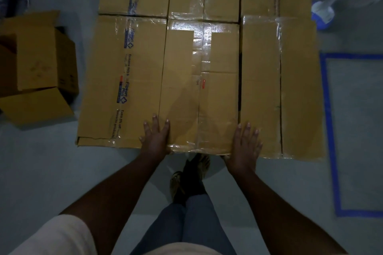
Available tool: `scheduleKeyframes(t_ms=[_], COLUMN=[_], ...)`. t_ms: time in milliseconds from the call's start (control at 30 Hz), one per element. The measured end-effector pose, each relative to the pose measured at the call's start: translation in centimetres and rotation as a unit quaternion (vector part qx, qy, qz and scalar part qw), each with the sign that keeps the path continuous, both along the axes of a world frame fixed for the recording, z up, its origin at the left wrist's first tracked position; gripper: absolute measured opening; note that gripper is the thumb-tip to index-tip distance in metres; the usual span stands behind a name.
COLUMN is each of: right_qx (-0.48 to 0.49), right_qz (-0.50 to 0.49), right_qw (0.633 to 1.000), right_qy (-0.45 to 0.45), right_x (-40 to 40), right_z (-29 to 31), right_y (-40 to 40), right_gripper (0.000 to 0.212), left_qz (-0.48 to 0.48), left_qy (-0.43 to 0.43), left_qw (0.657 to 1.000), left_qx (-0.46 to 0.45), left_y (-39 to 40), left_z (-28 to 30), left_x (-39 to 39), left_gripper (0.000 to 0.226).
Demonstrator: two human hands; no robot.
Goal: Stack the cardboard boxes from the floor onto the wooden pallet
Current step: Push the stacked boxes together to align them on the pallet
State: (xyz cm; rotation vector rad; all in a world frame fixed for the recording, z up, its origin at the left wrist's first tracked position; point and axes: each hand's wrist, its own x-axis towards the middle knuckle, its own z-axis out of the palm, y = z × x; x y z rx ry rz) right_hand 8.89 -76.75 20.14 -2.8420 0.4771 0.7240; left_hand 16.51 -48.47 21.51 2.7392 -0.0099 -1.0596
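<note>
Left hand (pixel 155 137), right hand (pixel 245 143) flat, fingers straight, on near middle box (pixel 199 93); stiff, bulky, tape slick: grip side edges.

You stand on a dim grey floor (pixel 47 167) with a blue tape rectangle (pixel 331 130) marked at right.

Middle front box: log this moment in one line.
left hand: flat on middle front box, left corner | right hand: flat on right corner | boxes: two rows of three | pallet: hidden
</note>
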Motion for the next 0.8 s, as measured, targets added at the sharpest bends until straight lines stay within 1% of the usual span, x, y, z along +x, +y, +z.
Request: scheduleKeyframes(t_ms=[133,200,233,300,367,433,533,600,700,733,800], right_qx=[0.051,0.097,0.107,0.109,0.132,0.178,0.224,0.280,0.369,0.390,0.424], right_qz=[0.007,-0.006,-0.008,-0.037,-0.110,-0.167,-0.182,-0.215,-0.275,-0.275,-0.265], right_qw=[0.996,0.993,0.993,0.993,0.983,0.966,0.953,0.927,0.866,0.852,0.834], right_qy=[0.067,0.066,0.048,0.001,-0.063,-0.079,-0.097,-0.126,-0.195,-0.216,-0.232], right_x=[1.4,2.0,1.9,1.1,-0.9,-3.1,-5.7,-5.8,-4.8,-4.6,-4.5], right_z=[2.3,4.6,5.7,6.5,7.5,8.5,10.4,12.6,16.0,16.9,18.4], right_y=[-1.2,-2.4,-2.9,-3.4,-2.9,-1.7,0.4,1.8,3.2,3.3,2.9], right_gripper=[0.135,0.136,0.133,0.118,0.102,0.091,0.075,0.057,0.023,0.018,0.017], left_qz=[-0.004,-0.015,-0.016,-0.003,0.020,0.041,0.047,0.074,0.124,0.134,0.149], left_qy=[0.016,0.011,-0.001,-0.012,-0.027,-0.038,-0.070,-0.109,-0.163,-0.170,-0.174], left_qw=[1.000,1.000,0.999,0.997,0.993,0.987,0.979,0.969,0.938,0.927,0.912], left_qx=[0.004,-0.016,-0.034,-0.077,-0.114,-0.149,-0.184,-0.210,-0.281,-0.305,-0.339], left_y=[0.2,0.2,0.3,0.5,0.8,1.1,0.8,-0.2,-2.8,-3.7,-5.4], left_z=[0.8,1.9,2.9,4.0,5.8,7.1,8.6,10.0,12.4,13.0,13.7], left_x=[0.4,0.6,0.3,-0.5,-2.6,-4.6,-7.1,-8.0,-8.6,-8.8,-9.3], left_gripper=[0.126,0.124,0.122,0.112,0.097,0.083,0.071,0.063,0.050,0.046,0.040])
